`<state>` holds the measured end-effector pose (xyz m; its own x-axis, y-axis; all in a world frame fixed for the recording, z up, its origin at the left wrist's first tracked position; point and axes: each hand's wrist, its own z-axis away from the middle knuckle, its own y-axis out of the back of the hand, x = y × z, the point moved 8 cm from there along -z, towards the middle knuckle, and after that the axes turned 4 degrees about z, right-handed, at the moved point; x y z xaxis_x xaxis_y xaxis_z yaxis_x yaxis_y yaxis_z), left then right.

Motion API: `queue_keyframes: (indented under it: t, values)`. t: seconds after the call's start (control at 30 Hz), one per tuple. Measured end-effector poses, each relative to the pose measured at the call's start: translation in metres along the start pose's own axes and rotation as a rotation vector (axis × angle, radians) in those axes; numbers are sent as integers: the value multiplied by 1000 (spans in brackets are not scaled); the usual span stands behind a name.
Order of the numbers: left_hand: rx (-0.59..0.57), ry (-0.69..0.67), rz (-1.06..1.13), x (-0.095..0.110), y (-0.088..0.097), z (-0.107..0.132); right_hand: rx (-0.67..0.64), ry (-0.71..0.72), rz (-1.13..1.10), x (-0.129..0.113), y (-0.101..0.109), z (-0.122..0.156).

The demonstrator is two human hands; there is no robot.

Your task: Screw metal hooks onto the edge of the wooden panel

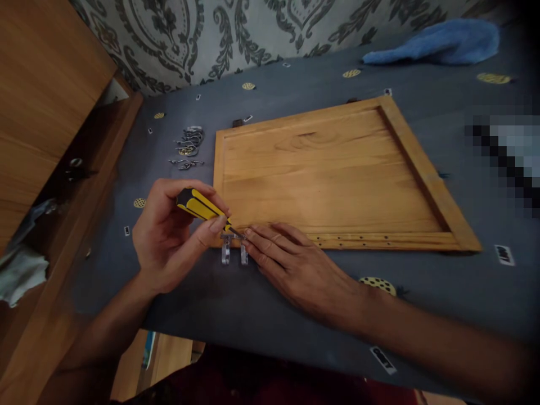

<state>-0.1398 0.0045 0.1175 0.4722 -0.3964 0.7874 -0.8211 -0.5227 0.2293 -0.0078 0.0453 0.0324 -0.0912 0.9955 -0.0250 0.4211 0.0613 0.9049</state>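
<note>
My left hand (172, 242) is closed around the yellow and black handle of a screwdriver (200, 205). The thin shaft slants down to the near left edge of a framed wooden panel (312, 174). Two shiny metal hooks (225, 252) stick out from that edge under the screwdriver tip. My right hand (291, 261) lies along the near rail with its fingers stretched out, the fingertips right by the tip and the hooks. Its thumb is hidden, and so is the exact spot where the tip meets the metal. Several small dark holes run along the rail beyond my right hand.
Several loose metal hooks (188, 140) lie on the dark patterned tablecloth (169, 309), left of the panel. A blue cloth (447, 42) rests at the back right. Along the left stands a wooden cabinet (50, 73) with an open shelf. A blurred-out object (514, 152) is at the far right.
</note>
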Motion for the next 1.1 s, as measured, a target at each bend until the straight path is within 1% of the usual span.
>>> queue_keyframes:
  t: [0.33, 0.43, 0.57, 0.63, 0.8, 0.87, 0.93, 1.03, 1.1]
  values:
    - [-23, -38, -60, 4, -2, 1, 2, 7, 4, -1, 2, -1]
    - [-11, -62, -121, 5, -1, 1, 6, 11, 7, -1, 2, -1]
    - [-22, -138, -245, 10, -2, 0, 2, 12, 18, -1, 2, -1]
    - [-13, -153, -283, 12, -1, -1, -6, 19, 14, -2, 1, 0]
    - [27, -96, -238, 10, 3, 0, -15, 18, -6, -2, 2, 0]
    - [52, -95, -203, 9, 4, 0, -23, 14, -8, -1, 2, 0]
    - [33, -154, -177, 12, 0, -2, -21, 18, -11, -2, 2, -1]
    - [-50, -257, -192, 16, -8, -2, -14, 17, -14, -1, 4, -1]
    - [-46, -261, -192, 15, -7, -1, -23, 16, -13, -1, 3, -1]
